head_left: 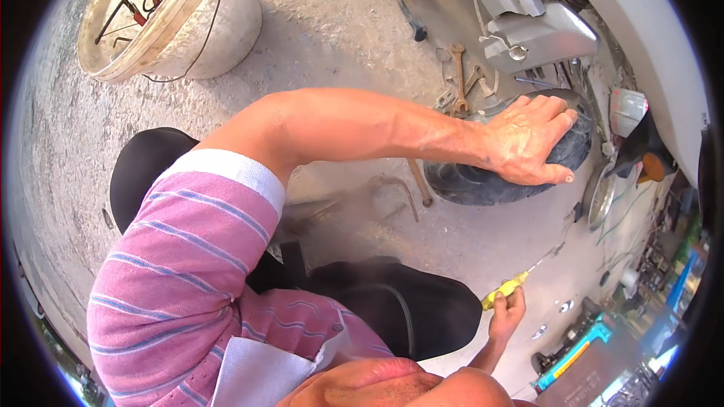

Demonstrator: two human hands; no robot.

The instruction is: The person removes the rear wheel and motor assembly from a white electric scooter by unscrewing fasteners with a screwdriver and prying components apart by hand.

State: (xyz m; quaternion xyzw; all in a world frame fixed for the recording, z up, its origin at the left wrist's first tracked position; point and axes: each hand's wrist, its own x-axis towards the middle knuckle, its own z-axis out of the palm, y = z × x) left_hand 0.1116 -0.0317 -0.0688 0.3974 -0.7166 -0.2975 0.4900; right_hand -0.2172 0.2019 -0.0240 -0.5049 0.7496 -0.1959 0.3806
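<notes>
Rust, scuffs and dust on gritty ground (324, 38)
At left, a tapered, grimy white bucket (240, 30); next, a rusty metal wrench (458, 68); then, on the ground, a rounded, dusty black piece (483, 185) (ridged along its near side) under the left hand (528, 139), spread flat, unclenched; lower right, the right hand (509, 316) grasps a thin-shafted yellow tool (504, 292).

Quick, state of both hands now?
Left hand: open, palm down on the black rounded part, not gripping.
Right hand: closed, holding the yellow-handled tool.
</notes>
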